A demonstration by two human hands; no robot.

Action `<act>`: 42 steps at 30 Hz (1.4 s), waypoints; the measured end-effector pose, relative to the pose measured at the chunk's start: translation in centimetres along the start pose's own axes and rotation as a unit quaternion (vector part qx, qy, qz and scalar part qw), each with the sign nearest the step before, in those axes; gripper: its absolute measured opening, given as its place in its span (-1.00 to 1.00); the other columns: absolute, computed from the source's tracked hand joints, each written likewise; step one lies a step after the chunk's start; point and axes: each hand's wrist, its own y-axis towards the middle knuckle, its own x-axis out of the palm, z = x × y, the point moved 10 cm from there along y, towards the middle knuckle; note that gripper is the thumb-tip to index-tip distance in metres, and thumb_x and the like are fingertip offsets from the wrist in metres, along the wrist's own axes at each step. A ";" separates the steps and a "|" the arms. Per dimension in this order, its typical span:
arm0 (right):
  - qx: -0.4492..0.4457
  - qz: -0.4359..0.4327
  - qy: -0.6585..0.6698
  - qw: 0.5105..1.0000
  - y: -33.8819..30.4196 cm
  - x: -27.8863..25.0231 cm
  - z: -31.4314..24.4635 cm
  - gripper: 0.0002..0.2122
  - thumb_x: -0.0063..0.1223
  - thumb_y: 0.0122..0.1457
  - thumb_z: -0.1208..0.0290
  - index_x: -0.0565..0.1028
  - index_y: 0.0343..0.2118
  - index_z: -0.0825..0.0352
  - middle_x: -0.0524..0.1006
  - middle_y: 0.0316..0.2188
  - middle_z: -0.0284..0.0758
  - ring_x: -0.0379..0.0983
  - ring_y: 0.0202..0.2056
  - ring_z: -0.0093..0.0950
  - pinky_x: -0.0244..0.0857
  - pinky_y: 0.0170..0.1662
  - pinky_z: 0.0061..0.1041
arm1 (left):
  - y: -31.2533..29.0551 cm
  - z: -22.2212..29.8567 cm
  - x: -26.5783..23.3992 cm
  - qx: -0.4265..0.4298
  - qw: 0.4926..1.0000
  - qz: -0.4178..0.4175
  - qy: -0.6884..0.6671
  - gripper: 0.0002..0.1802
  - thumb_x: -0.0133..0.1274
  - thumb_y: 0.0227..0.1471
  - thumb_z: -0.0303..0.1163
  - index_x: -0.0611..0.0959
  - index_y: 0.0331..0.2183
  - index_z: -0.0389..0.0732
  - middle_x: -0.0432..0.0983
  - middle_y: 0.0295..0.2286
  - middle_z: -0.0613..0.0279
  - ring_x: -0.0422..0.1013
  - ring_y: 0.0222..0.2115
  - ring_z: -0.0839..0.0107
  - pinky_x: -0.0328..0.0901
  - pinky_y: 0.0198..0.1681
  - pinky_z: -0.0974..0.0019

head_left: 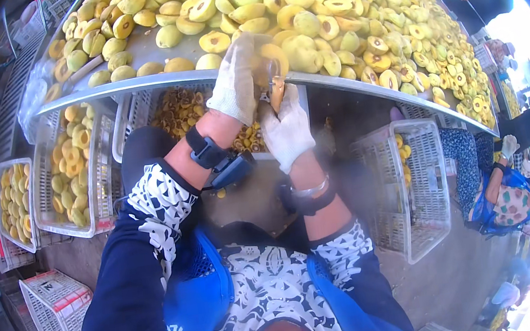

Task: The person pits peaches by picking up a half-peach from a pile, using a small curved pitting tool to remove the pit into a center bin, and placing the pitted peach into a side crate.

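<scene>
My left hand (236, 84), in a white work glove, is closed on a yellow peach half (277, 57) just past the table's near edge. My right hand (289, 135), gloved too, grips a pitting tool (277, 91) with a wooden handle and a metal loop end. The loop is up against the peach half; the fingers partly hide the contact. Beyond my hands, halved peaches (307, 24), many showing brown stones or hollows, lie heaped on the metal table (155, 81).
Under the table edge sits a crate of brown stones and scraps (182, 109). At left stand white crates of peach halves (70, 169) and a red-and-white crate (58, 310). A tall white crate (424, 192) stands at right, near other people (503, 196) working along the table.
</scene>
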 end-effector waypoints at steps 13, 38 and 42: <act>-0.017 -0.003 0.006 1.000 0.3 0.2 0.3 -0.68 -0.06 0.05 0.47 0.24 -0.13 0.44 0.46 -0.40 0.15 0.39 -0.31 0.13 0.28 -0.26 -0.05 | -0.5 0.5 0.0 0.054 0.998 0.040 -0.018 -0.65 -0.16 0.22 -0.18 0.43 -0.08 -0.22 0.43 -0.24 0.18 0.39 -0.21 0.38 0.35 -0.12 0.30; 0.053 -0.029 -0.006 0.998 0.5 -0.5 1.9 -0.73 -0.07 0.07 0.43 0.24 -0.20 0.42 0.44 -0.38 0.19 0.36 -0.25 0.15 0.24 -0.21 -0.02 | -0.7 -0.3 1.2 0.018 0.998 -0.051 0.027 -0.73 -0.15 0.18 -0.31 0.42 -0.12 -0.21 0.40 -0.20 0.16 0.38 -0.15 0.36 0.30 -0.04 0.28; 0.052 -0.041 -0.053 0.996 0.1 -0.1 1.8 -0.70 -0.07 0.08 0.40 0.26 -0.18 0.47 0.45 -0.38 0.18 0.38 -0.26 0.11 0.27 -0.21 -0.09 | -0.8 -0.1 0.7 0.045 0.996 -0.010 0.082 -0.73 -0.12 0.19 -0.21 0.45 -0.18 -0.19 0.41 -0.25 0.23 0.37 -0.24 0.45 0.32 -0.17 0.38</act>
